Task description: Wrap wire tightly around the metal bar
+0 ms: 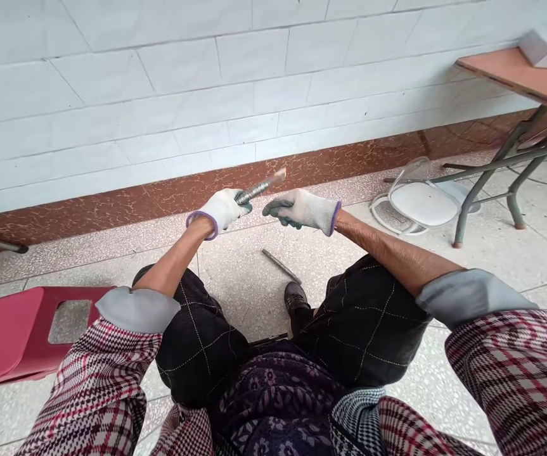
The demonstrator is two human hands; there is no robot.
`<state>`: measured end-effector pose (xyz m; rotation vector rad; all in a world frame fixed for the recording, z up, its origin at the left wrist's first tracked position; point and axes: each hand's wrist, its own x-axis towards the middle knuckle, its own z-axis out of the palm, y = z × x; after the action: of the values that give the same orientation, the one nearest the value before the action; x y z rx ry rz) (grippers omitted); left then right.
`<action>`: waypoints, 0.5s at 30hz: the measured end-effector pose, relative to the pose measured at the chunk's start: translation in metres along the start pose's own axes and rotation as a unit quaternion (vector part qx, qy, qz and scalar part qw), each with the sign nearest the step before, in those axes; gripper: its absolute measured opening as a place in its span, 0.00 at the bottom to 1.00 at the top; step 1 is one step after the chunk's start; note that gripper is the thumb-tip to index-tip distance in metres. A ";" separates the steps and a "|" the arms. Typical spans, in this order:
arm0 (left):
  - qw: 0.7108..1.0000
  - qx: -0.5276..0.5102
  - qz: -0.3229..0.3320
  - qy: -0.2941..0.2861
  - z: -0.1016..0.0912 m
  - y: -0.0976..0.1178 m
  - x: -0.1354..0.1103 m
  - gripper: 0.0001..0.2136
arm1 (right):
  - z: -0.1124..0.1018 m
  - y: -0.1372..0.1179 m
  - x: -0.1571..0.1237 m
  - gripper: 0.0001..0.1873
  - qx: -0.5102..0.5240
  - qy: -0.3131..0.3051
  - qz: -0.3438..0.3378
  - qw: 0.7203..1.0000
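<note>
We saw a threaded metal rod (257,188) held in the air in front of the wall, its far end blurred. Our left hand (220,209), in a white glove, was clenched around the rod's lower end. Our right hand (302,210), also gloved, was released and stayed just beside the rod, not touching it. Another rod (281,266) lay on the floor (492,253) between our knees. A red stool (11,332) stood at the left and a folding table (515,73) at the right. We could read no writing anywhere.

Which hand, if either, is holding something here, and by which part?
The left hand grips a ridged metal rod by its lower end; the blurred tip points up and right. The right hand holds nothing.
</note>
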<state>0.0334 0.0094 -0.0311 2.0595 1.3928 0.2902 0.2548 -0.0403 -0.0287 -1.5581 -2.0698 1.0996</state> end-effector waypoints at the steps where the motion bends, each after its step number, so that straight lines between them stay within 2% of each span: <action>1: 1.000 -0.029 -0.006 0.003 -0.003 0.004 -0.004 0.14 | -0.001 0.001 0.000 0.18 0.029 0.004 0.005 1.000; 3: 0.997 -0.073 -0.009 -0.017 -0.005 0.010 -0.013 0.16 | -0.008 0.008 0.002 0.17 0.060 0.013 0.016 0.998; 5: 0.996 -0.065 0.010 -0.066 -0.003 0.013 -0.022 0.17 | -0.018 0.017 0.003 0.15 0.058 0.002 0.021 0.998; 7: 0.992 0.005 0.038 -0.123 0.004 0.013 -0.027 0.16 | -0.027 0.025 0.004 0.13 0.024 -0.015 0.020 0.999; 9: 0.980 0.120 0.047 -0.151 0.012 0.010 -0.027 0.13 | -0.031 0.029 0.004 0.13 -0.037 -0.024 0.023 0.999; 12: 0.963 0.238 0.020 -0.129 0.023 0.007 -0.017 0.06 | -0.025 0.023 0.003 0.12 -0.109 -0.037 0.007 0.993; 15: 0.964 0.254 0.002 -0.076 0.020 0.009 -0.003 0.07 | -0.012 0.005 -0.001 0.11 -0.097 -0.019 -0.010 0.995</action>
<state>0.0486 -0.0028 -0.0405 2.4275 1.4768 -0.2503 0.2667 -0.0358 -0.0242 -1.6115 -2.2700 0.9530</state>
